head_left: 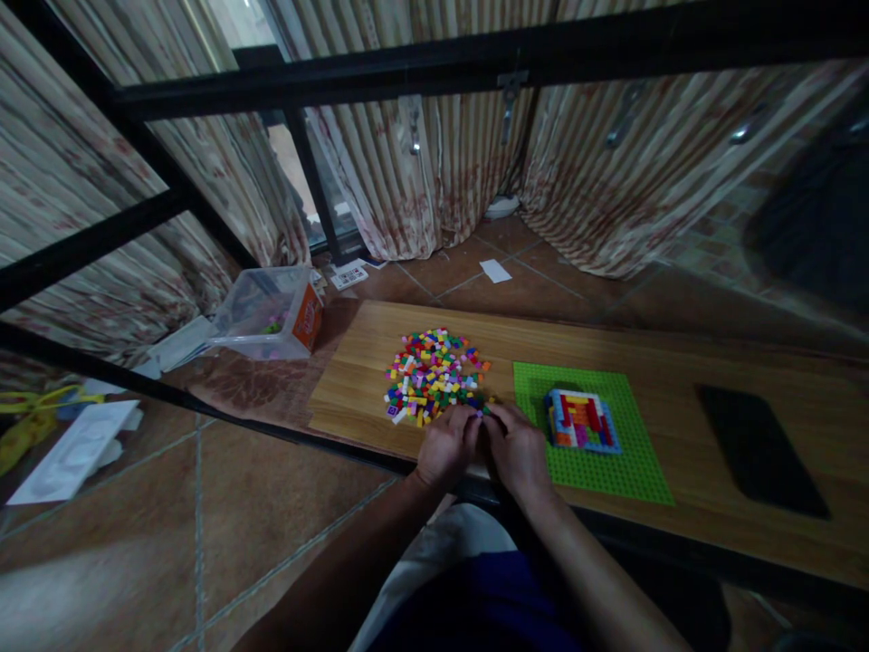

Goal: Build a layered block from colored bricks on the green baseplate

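Observation:
My left hand [445,445] and my right hand [520,453] meet at the near edge of the wooden board, fingertips pinched together. Between them show small toy building bricks [481,413], purplish and green, partly hidden by the fingers. Just beyond my hands spreads a loose pile of many-coloured bricks [434,376]. To the right of my right hand lies a green baseplate [638,475]. On it stands a low brick build [582,422] with a light blue and white border and red, yellow, orange and pink bricks inside.
The wooden board [679,380] also carries a dark flat slab [760,448] at right. A clear plastic box [264,312] with an orange label stands at the left. White packaging [74,453] lies on the tiled floor. A black metal frame [421,72] crosses before curtains [434,181].

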Tool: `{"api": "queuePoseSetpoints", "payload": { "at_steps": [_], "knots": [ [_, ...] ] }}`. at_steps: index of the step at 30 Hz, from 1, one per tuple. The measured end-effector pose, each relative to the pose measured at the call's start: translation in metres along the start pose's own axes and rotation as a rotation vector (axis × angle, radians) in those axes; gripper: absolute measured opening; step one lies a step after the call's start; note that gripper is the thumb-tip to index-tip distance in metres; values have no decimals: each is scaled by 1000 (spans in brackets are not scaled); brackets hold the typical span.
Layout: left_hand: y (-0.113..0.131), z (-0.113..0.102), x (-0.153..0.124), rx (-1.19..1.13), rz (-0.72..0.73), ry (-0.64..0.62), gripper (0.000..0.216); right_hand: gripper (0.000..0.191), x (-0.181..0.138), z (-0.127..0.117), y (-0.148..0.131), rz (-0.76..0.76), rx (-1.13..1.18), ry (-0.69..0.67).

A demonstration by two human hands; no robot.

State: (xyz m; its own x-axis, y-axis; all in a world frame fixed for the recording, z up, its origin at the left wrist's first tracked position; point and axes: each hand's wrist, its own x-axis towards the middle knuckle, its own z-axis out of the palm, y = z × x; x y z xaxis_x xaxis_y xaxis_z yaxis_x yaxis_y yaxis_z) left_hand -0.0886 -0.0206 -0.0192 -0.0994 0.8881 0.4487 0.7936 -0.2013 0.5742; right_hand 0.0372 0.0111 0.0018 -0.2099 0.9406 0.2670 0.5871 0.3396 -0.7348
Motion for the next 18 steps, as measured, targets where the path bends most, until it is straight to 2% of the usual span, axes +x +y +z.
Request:
{"api": "queuePoseSetpoints", "payload": {
  "at_steps": [5, 11, 15, 18],
  "knots": [
    [2, -1, 0, 3, -21, -12, 9, 33, -2, -7, 3, -3, -90, 28],
    [4, -6, 1, -20, 24, -29, 14, 33, -9, -17, 0, -18, -70, -8],
    [9, -12, 0, -122, 40, -3, 18, 29, -17, -20, -9, -59, -15, -82],
    [14, -22, -1, -188, 1, 85, 19, 26, -25, -17, -13, -137, 12, -203]
  ]
}}
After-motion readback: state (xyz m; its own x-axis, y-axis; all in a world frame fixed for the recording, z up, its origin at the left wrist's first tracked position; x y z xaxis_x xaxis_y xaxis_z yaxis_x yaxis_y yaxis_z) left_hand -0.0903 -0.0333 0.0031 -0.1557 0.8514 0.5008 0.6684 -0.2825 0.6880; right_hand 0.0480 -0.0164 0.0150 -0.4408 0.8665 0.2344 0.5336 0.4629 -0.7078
